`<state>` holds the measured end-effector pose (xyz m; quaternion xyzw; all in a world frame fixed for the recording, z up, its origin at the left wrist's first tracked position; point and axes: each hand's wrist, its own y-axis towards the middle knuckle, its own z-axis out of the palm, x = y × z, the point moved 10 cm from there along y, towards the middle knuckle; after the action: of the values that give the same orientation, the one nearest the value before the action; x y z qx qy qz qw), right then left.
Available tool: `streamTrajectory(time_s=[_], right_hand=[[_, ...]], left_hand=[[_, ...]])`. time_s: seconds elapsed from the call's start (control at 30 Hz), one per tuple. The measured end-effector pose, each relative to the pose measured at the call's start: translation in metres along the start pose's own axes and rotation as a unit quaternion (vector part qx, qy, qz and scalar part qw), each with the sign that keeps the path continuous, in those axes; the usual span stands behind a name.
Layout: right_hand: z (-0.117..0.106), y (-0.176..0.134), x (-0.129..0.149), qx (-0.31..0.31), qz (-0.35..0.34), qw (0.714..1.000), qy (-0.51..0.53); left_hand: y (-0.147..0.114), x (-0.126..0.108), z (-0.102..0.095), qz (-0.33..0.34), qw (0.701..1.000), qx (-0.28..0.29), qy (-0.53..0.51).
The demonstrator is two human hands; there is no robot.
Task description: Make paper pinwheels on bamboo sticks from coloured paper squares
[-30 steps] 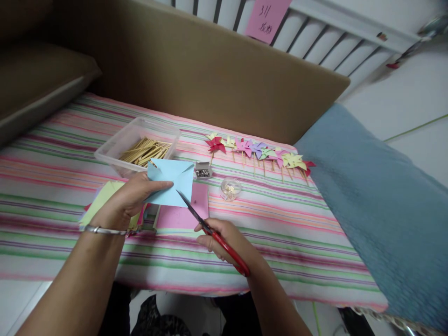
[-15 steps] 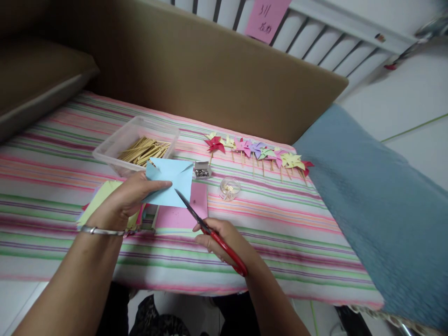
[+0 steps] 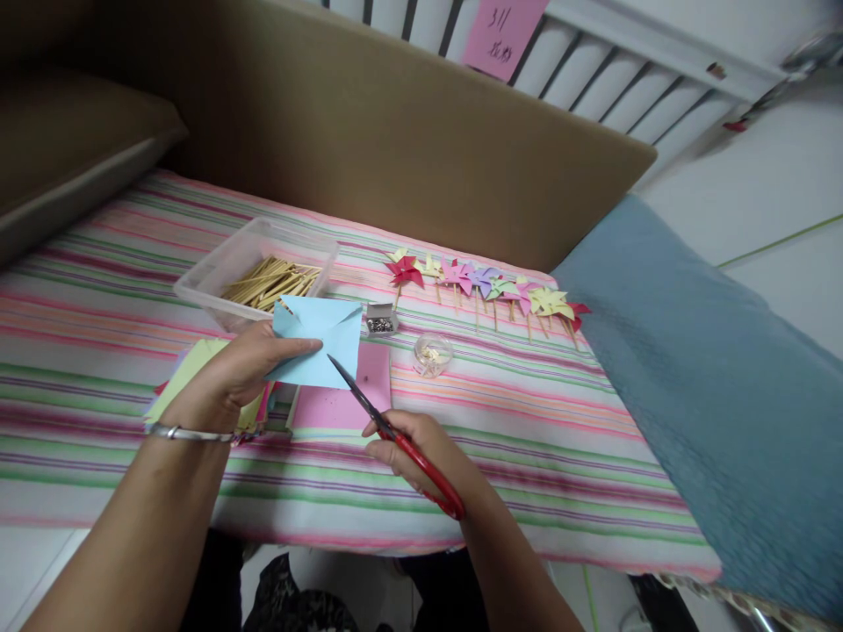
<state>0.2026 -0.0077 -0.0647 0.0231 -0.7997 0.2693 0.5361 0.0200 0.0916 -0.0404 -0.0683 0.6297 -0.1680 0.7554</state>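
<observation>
My left hand (image 3: 254,364) pinches a light blue square of paper (image 3: 335,338) by its left side, thumb on top. The sheet has slits running in from its upper corners. My right hand (image 3: 418,452) grips a pair of scissors (image 3: 428,470) by the red handles. Their dark blades lie at the paper's lower right part, tips near its middle. Whether the lower blade is under the sheet is hard to make out. Below the sheet lies a pink pad (image 3: 339,410). A stack of coloured paper (image 3: 190,377) sits partly hidden behind my left hand.
A clear plastic box (image 3: 198,285) of wooden sticks (image 3: 273,281) stands at the back left. Beside it are a small box of metal pins (image 3: 380,323) and a round clear container (image 3: 433,355). Several paper pinwheels (image 3: 484,281) lie along the back, before a brown board (image 3: 395,149).
Almost nothing differs. The blue paper and the scissors have shifted very slightly to the left and up.
</observation>
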Motion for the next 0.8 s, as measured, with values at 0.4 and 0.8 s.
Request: streamTrajectory(time_s=[0.4,0.8], right_hand=[[-0.005,-0.003,0.008,0.008,-0.051,0.993,-0.108],[-0.079,-0.057,-0.005,-0.129,-0.001,0.958,-0.257]], left_hand=[[0.002,0.001,-0.003,-0.004,1.000,-0.011,0.013],[0.005,-0.003,-0.012,0.015,0.996,-0.056,-0.064]])
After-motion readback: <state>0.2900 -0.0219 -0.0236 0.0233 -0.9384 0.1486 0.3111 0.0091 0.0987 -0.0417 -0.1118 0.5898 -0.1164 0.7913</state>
